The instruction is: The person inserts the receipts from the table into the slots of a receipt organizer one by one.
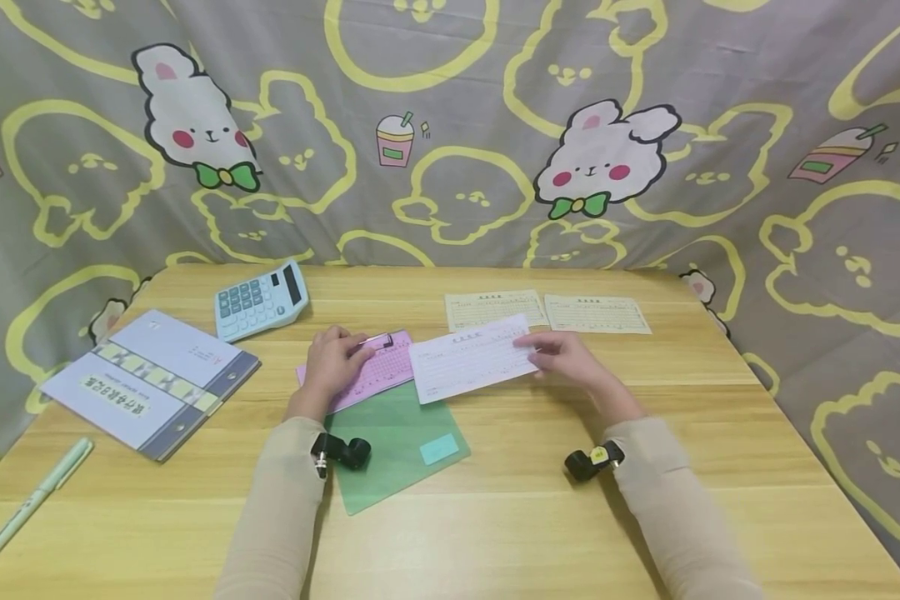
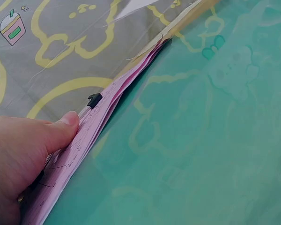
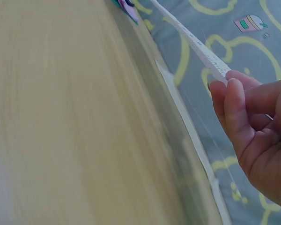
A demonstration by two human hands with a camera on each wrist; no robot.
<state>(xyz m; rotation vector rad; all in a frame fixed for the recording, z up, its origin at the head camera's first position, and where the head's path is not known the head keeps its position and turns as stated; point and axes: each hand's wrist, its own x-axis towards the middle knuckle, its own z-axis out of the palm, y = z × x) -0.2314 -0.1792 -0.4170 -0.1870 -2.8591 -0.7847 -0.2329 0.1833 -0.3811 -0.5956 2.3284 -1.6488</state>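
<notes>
My right hand point(image 1: 566, 358) pinches the right end of a white printed slip point(image 1: 468, 362) between thumb and fingers. In the right wrist view the slip appears nearly edge-on, raised above the table. On the left, my left hand point(image 1: 333, 362) holds a stack of pink printed slips point(image 1: 382, 367), its thumb on top beside a black clip point(image 2: 94, 100). The stack's loose page edges show in the left wrist view; the hand's other fingers are mostly hidden there. Under the pink slips lies a green folder point(image 1: 397, 450) with a light blue label.
Two cream slips, a left one point(image 1: 457, 312) and a right one point(image 1: 600, 315), lie side by side at the back. A blue calculator point(image 1: 258, 304) stands back left, near a lavender binder-like booklet point(image 1: 150, 383). A pale green pen point(image 1: 33, 504) lies front left. Patterned curtain point(image 1: 450, 208) encloses the table.
</notes>
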